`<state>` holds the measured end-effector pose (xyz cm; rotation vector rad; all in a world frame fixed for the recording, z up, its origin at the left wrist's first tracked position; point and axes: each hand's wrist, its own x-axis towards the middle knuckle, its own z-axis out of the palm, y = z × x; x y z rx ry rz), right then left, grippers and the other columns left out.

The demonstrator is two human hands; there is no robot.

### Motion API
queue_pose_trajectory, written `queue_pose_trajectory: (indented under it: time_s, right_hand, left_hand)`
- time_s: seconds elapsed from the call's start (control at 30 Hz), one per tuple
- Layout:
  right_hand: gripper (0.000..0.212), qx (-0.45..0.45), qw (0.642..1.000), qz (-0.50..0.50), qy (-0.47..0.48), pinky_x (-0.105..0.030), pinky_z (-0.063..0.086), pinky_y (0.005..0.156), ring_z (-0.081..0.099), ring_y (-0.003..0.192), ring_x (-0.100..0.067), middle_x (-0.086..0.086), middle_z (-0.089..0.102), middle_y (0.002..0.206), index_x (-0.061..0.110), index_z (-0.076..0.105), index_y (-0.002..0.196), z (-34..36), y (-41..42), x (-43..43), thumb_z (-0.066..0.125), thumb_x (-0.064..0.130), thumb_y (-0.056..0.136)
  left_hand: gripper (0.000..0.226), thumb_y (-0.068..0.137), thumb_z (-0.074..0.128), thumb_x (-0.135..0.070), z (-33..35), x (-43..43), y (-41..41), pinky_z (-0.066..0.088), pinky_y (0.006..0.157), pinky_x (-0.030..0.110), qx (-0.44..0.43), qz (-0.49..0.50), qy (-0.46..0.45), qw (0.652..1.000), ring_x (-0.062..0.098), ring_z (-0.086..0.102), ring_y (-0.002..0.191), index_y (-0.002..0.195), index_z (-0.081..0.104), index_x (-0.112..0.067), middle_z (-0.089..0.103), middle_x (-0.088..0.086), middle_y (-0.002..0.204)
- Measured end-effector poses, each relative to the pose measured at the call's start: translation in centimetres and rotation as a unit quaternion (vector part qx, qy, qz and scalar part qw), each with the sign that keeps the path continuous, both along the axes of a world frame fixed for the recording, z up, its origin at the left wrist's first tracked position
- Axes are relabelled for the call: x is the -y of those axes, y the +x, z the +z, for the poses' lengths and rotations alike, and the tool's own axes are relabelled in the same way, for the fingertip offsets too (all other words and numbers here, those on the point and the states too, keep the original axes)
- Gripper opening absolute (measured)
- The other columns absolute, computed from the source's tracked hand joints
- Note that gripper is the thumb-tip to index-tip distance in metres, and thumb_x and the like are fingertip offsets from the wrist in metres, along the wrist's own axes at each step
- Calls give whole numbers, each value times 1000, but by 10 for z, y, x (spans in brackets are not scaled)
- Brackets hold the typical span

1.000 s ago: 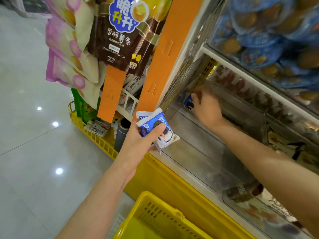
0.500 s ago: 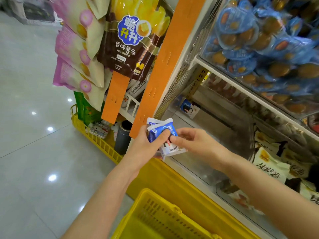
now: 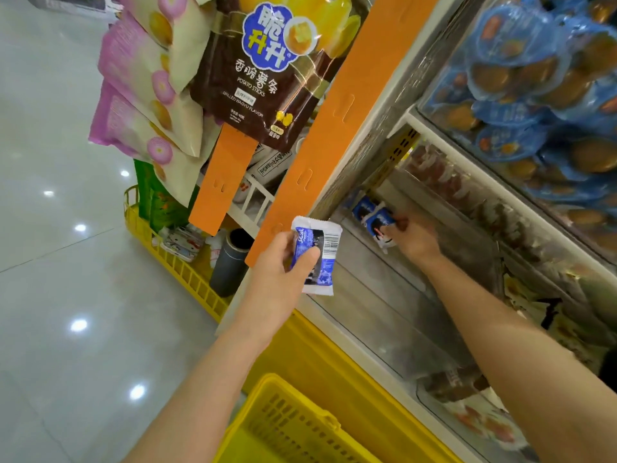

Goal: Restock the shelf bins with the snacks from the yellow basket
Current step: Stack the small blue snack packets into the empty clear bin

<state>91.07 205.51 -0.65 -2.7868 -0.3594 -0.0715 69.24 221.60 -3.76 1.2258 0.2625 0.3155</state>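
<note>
I take the clear plastic shelf bin (image 3: 384, 312) as my reference. Half a second ago my right hand was out at the bin's front lip, lifting a packet off the small stack in my left. Now the right hand (image 3: 415, 240) is deep in the bin's back left corner. Its fingertips pinch a small blue-and-white cookie packet (image 3: 380, 225), standing it just beside, perhaps against, a matching stocked packet (image 3: 362, 207) already there. I cannot tell whether its lower edge has reached the bin floor, so I count it as held, not yet let go. My left hand (image 3: 283, 262) waits just outside the bin's front left corner, thumb and fingers clamped on the remaining blue-and-white packet (image 3: 317, 259), barcode side toward me. I cannot tell whether another hides behind it. The yellow plastic basket (image 3: 290, 422) sits below the bin's front edge, and I cannot see what is in it. My reading is that one more unit is all but placed. Most of the bin floor is bare, so this bin is early in its refill. Next the right hand should release the packet and come back for the one in my left.
</note>
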Motion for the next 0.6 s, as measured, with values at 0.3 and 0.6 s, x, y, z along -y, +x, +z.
queue_pose_trajectory:
  time_s: [0.3,0.6]
  right_hand:
    - [31,-2,1000,20,2,-45,43,95,57,107,-41,-30,59,114,-11,56,112,-33,43,-27,61,8,88]
    - [34,65,994,5,-91,-33,48,80,59,103,-31,-15,60,115,8,59,111,-33,48,-26,67,26,84]
  left_hand:
    - [16,90,55,-22,-5,-3,14,51,65,9,30,-8,-23,999,4,65,92,96,50,-36,65,-5,110]
    - [12,92,53,-24,-6,-6,14,50,63,8,21,-10,-27,999,1,65,91,96,52,-35,66,-6,108]
